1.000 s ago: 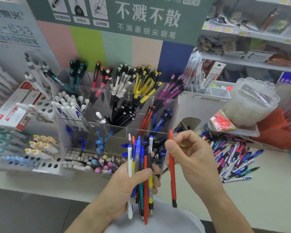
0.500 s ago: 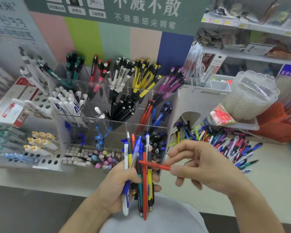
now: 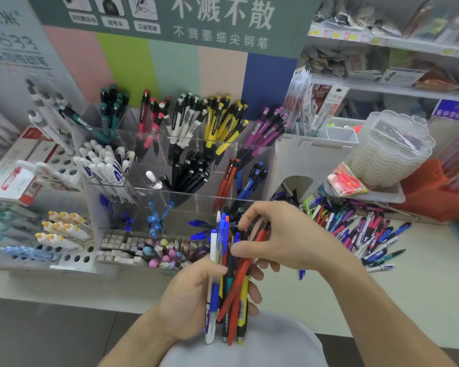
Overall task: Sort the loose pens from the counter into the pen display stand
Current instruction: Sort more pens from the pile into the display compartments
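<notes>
My left hand point(image 3: 194, 295) grips an upright bundle of several pens point(image 3: 224, 282), blue, white, red, yellow and teal. My right hand point(image 3: 284, 239) pinches a red pen point(image 3: 243, 271) that lies slanted across the front of the bundle, its upper end between my fingertips. Behind both hands stands the clear acrylic pen display stand point(image 3: 260, 154), its compartments holding green, red, white, yellow, purple, black and blue pens. A pile of loose pens point(image 3: 361, 229) lies on the counter to the right.
A white holed rack with orange-capped pens point(image 3: 64, 229) sits at the left. Erasers fill a low tray point(image 3: 122, 247) in front of the stand. A stack of clear plastic boxes point(image 3: 387, 152) and packaged scissors point(image 3: 346, 182) stand at the right, shelves behind.
My right hand turned the red pen from upright to crosswise and brought it left onto the bundle in my left hand. The camera shifted slightly downward.
</notes>
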Available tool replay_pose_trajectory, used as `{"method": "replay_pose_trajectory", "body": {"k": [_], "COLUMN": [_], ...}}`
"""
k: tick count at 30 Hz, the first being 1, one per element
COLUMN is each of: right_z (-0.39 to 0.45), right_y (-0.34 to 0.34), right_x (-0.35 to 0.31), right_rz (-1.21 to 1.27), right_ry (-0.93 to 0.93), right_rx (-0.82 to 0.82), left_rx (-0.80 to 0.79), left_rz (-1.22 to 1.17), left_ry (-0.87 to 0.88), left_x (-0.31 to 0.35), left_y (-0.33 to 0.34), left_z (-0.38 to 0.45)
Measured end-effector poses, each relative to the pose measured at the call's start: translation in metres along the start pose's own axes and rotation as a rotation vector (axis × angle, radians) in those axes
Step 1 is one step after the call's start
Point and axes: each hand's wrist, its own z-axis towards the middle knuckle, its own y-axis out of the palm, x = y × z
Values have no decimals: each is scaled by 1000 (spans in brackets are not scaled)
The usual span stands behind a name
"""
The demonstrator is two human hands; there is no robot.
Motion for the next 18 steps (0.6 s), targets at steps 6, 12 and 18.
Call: {"method": "replay_pose_trajectory", "body": {"k": [6, 12, 18], "right_z": [-2, -1, 3], "right_y": [8, 3, 7], "right_x": [6, 12, 9], "right_rz": [-5, 129, 105], "right_ry": [21, -22, -125], "right_rx": [-15, -27, 99], "left_rx": [-1, -78, -94], "left_rz": [-27, 4, 26], "left_ry": [-11, -5, -18], "left_x": [-5, -2, -2], "left_y": [-6, -7, -8], "left_z": [3, 6, 7]}}
